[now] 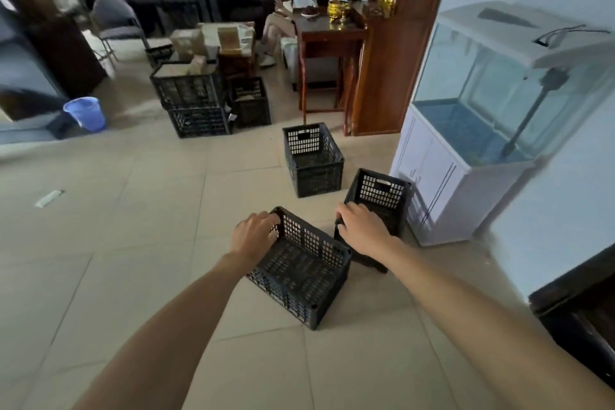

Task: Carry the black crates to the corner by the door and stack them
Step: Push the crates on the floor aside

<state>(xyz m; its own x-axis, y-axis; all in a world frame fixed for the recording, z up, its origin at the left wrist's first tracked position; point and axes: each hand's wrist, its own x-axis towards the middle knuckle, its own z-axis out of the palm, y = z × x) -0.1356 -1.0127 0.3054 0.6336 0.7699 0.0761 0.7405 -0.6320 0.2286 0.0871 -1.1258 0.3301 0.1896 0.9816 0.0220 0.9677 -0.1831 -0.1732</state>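
Three empty black lattice crates stand on the tiled floor in front of me. The nearest crate (301, 271) has my left hand (254, 231) curled over its far left corner. My right hand (361, 230) grips the near rim of a second crate (377, 196), which tilts beside the white cabinet. A third crate (312, 160) sits upright farther back, untouched. More black crates (193, 100) are stacked farther off, some holding boxes.
A fish tank on a white cabinet (466, 156) stands at the right, a wooden table (327, 43) and wooden column behind it. A blue bucket (86, 113) sits at the left. A person (283, 13) sits in the background among boxes and furniture. Dark furniture edges the lower right.
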